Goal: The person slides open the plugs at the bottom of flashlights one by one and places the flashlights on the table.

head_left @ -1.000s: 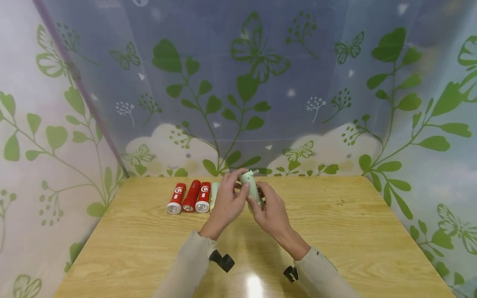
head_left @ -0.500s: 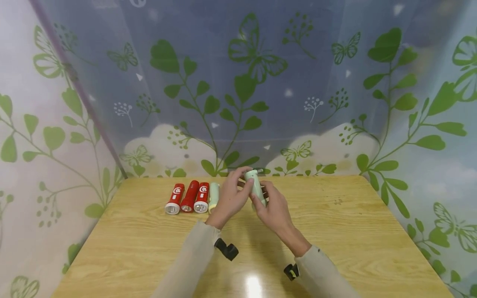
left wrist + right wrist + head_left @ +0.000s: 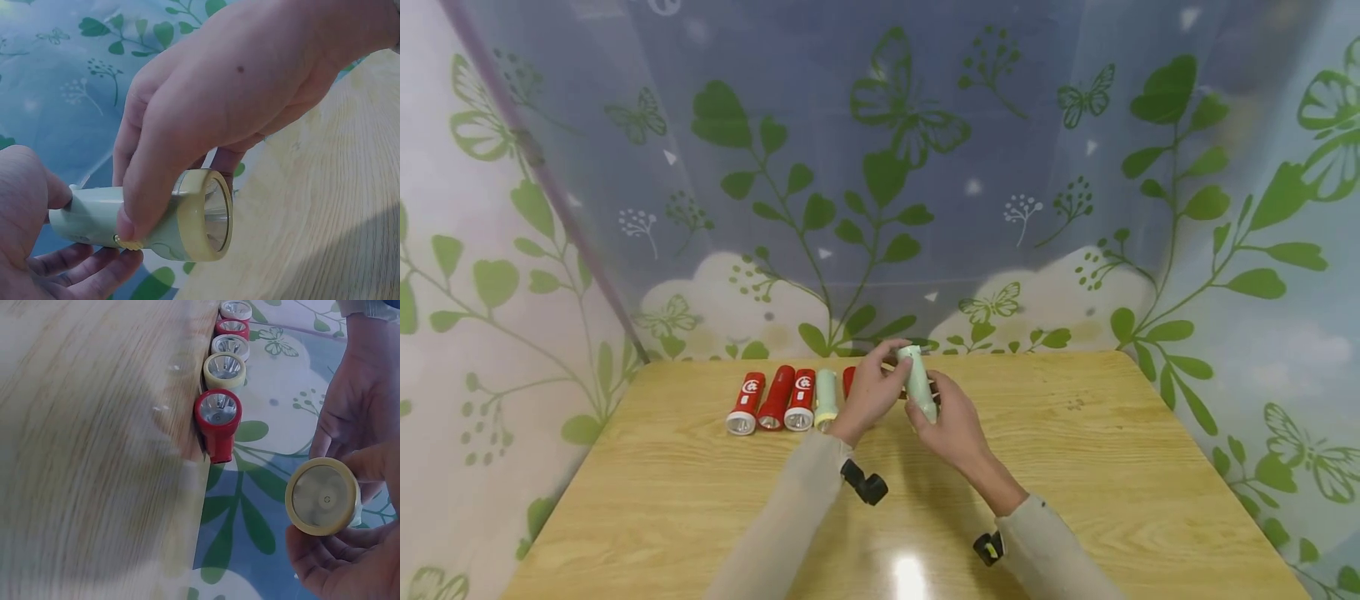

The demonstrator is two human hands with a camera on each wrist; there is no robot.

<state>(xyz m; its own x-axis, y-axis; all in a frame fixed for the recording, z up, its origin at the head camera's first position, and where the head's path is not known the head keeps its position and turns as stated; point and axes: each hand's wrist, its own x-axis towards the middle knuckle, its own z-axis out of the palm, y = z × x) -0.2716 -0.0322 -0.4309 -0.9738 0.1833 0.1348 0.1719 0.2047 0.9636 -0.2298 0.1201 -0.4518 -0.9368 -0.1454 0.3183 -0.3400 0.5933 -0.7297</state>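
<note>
Both hands hold a pale green flashlight (image 3: 919, 385) above the far part of the table, its tail up and its cream-rimmed lens (image 3: 322, 497) toward me. At the tail, my left hand (image 3: 874, 390) pinches it with the thumb on top and fingers beneath. My right hand (image 3: 953, 421) grips near the head, thumb beside the small yellow switch (image 3: 128, 242) in the left wrist view. A thin pale strip (image 3: 94, 172) sticks out from the tail there. Beside my left hand, a red flashlight (image 3: 219, 428) lies on the table, partly hidden in the head view.
Left of the hands, several more flashlights lie in a row: a pale green one (image 3: 827, 398), a plain red one (image 3: 777, 398) and red ones with white rims (image 3: 747, 404). The wooden table (image 3: 1075, 483) meets a leaf-printed curtain (image 3: 1000, 208) at its back edge.
Both hands have shifted slightly right with the flashlight, uncovering the pale green flashlight in the row and part of the red one. The held flashlight's tail leans more to the left.
</note>
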